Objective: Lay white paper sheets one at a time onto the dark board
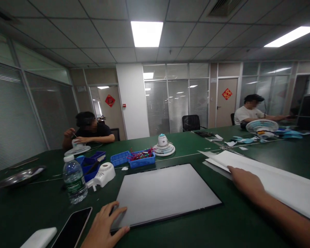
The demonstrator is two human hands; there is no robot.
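Observation:
A flat light-grey panel (pixel 165 193) with a thin dark border lies on the green table in front of me. My left hand (pixel 103 225) is at its near left corner, fingers spread and touching the surface and edge, not wrapped round it. To the right, my right hand (pixel 246 182) has the near edge of some large white sheets (pixel 279 179) between its fingers; its thumb is hidden. These sheets lie in layers, slightly fanned at their far left end.
Near my left hand are a phone (pixel 73 227), a white case (pixel 40 237) and a water bottle (pixel 74 181). Beyond stand a white fan housing (pixel 105 174), a blue bin of wires (pixel 142 160) and a small fan (pixel 163 146). Two people (pixel 89 129) sit across the table.

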